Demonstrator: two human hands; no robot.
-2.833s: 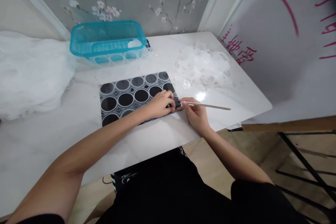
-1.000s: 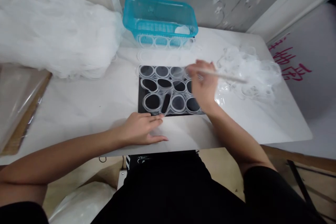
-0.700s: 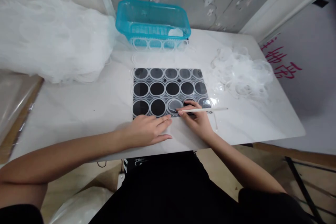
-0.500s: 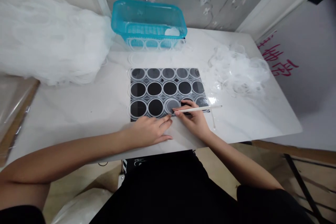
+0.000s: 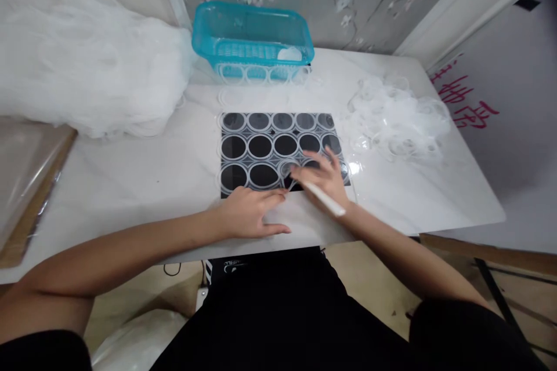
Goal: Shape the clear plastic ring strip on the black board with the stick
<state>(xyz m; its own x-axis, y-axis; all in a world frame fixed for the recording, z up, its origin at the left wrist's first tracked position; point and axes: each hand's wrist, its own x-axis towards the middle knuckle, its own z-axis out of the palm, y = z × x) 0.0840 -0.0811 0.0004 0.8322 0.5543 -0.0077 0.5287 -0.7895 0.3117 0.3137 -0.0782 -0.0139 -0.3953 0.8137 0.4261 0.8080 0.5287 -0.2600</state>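
A black sheet [image 5: 260, 145] with rows of white-ringed ovals lies on the white table. My left hand [image 5: 250, 213] lies at its near edge, thumb apart and fingers stretched out, fingertips touching the sheet's edge. Over the near row is my right hand [image 5: 324, 177], with a thin white stick [image 5: 325, 199] held in it, blurred by motion and slanting back toward the wrist. The other fingers of this hand are spread. A translucent ring-shaped piece [image 5: 287, 167] shows at its fingertips, bent up from the sheet; whether they pinch it I cannot tell.
Behind the sheet stands a blue plastic basket [image 5: 252, 14] with a white piece inside. A heap of clear ring-shaped scraps [image 5: 398, 119] lies to the right. A large translucent white bundle [image 5: 87, 64] fills the back left, and a brown board under plastic [image 5: 37, 185] the left edge.
My right hand has shifted, its fingers have spread, and the stick has swung from pointing right to pointing back toward me. The round film under it now looks bent up. My left hand stays put.
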